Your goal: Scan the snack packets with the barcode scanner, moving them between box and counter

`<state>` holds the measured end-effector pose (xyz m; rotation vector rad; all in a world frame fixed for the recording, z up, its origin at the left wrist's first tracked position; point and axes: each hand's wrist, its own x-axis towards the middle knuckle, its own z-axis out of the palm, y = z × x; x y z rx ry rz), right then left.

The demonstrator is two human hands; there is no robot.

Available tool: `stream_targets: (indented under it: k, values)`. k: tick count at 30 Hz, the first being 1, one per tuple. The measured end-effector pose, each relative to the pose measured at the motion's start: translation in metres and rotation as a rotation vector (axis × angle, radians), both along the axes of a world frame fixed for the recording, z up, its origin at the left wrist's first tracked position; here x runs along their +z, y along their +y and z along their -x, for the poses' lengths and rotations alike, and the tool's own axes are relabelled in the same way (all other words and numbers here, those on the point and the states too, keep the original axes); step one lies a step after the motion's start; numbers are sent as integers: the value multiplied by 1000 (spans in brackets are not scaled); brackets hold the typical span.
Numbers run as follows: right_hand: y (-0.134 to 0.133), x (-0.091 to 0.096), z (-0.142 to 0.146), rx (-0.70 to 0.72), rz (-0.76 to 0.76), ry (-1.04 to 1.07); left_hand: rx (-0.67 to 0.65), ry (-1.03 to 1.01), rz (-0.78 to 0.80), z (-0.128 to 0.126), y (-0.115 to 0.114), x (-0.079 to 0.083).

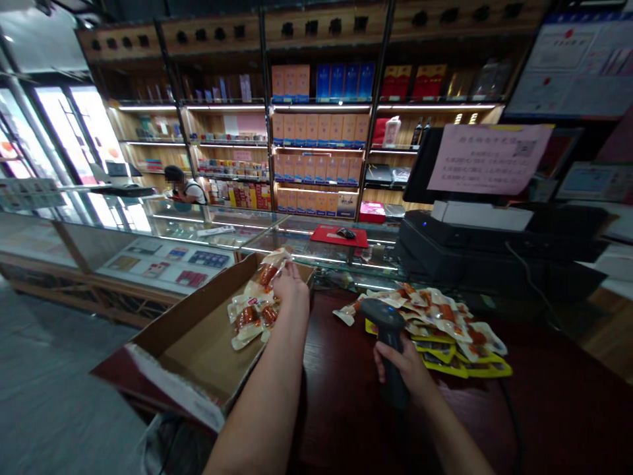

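My right hand [403,366] is wrapped round the handle of a dark barcode scanner [386,316], whose head points left and away from me. At the far end of a cardboard box [182,353], my left hand [291,280] has its fingers closed on a clear snack packet [268,274] with reddish-brown food inside. More such packets [250,315] lie in the box just below that hand. Right of the scanner, a pile of similar packets [435,310] rests on top of yellow-edged packets [445,363] on the dark red counter [336,409].
Behind the box runs a glass display case [168,260]. A red mat [341,235] with a computer mouse [345,233] lies on the glass. At the right stands a monitor [420,165] with a pink paper notice. A person [185,186] is behind the far counter.
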<state>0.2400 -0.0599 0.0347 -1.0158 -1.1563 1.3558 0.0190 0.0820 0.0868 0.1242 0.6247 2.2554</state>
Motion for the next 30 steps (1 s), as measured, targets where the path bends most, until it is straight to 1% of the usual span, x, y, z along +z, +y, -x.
stream_targets:
  k: [3,5,7,9,11,13,15,17,19,21,23,24,27,28,30]
  values:
    - [-1,2,-1,-21,7,3,30,30,116,15,4,-9]
    - [-1,3,-2,-35,22,-3,1,55,138,16,3,-15]
    - [0,3,-4,-50,38,-2,-20,45,136,8,2,-19]
    - [1,2,-6,-65,45,10,-43,57,108,-5,1,-23]
    - [2,0,-7,-79,41,20,-113,145,62,-22,0,-29]
    - [4,-3,-9,-100,36,29,-246,344,71,-40,0,-40]
    - [7,-6,-9,-116,44,40,-383,645,174,-56,2,-56]
    - [9,-10,-10,-118,43,64,-471,969,308,-68,4,-73]
    - [11,-16,-10,-110,25,91,-489,1223,415,-78,7,-87]
    - [14,-23,-11,-103,6,115,-445,1361,479,-85,10,-96]
    - [15,-28,-12,-100,0,126,-419,1375,522,-90,14,-100]
    - [16,-30,-13,-100,2,129,-443,1347,544,-92,16,-100]
    - [16,-33,-16,-94,13,128,-572,1256,645,-92,24,-98]
    - [16,-33,-17,-92,17,128,-594,1234,666,-91,26,-97]
    - [16,-33,-18,-89,21,130,-601,1181,659,-85,27,-96]
